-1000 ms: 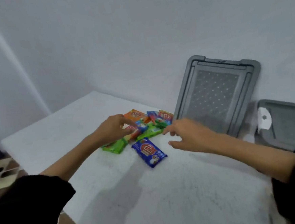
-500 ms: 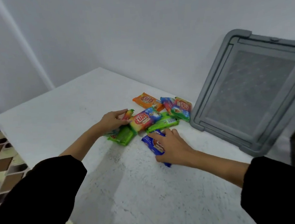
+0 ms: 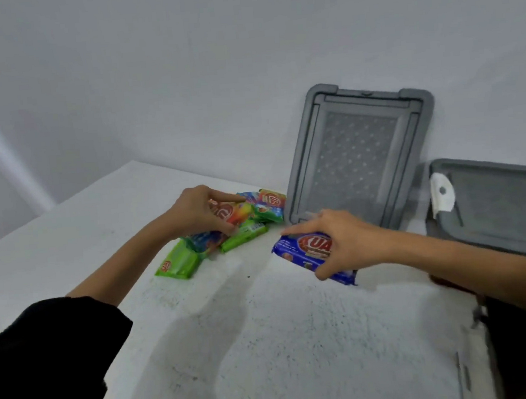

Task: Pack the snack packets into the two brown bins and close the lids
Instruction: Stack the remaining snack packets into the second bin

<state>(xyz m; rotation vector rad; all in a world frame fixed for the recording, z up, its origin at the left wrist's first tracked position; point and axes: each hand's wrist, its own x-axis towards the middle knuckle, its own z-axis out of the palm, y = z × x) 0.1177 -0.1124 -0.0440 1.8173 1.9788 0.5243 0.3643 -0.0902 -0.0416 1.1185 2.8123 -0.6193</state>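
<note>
right hand fingers curl round blue packet, likely bin-bound. left hand fingers pinch rainbow packet off pile at 10 o'clock, one per hand, fewer trips.

Partial red letters "UA" on blue packet

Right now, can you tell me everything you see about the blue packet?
The blue packet is a flat, shiny wrapper, plastic by the look, with a big red logo. The right hand grips it, fingers on top, thumb at the near edge, hiding part. It sits askew over the white table, right of the other packets. Whether it is lifted I cannot tell.
</note>
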